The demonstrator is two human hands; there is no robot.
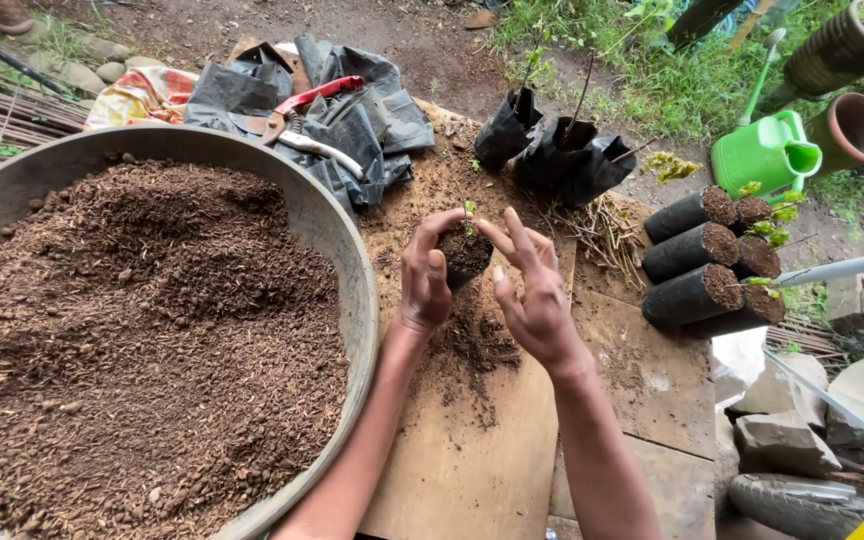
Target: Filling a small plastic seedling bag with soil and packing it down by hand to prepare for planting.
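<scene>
Soil basin (347, 260) left on board (472, 470); filled bags (707, 265) lie right; watering can (764, 150) behind them.

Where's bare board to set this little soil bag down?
Free: the board between the forearms, and right of the right hand toward the lying filled bags. Crowded: loose soil under the left hand and small bag; basin on the left.

You have a worn brown wooden board (472, 470) carrying a wide grey metal basin (347, 250), crumpled black plastic bags (352, 130), five soil-filled black nursery bags (697, 270) and loose spilled soil (467, 350)
</scene>
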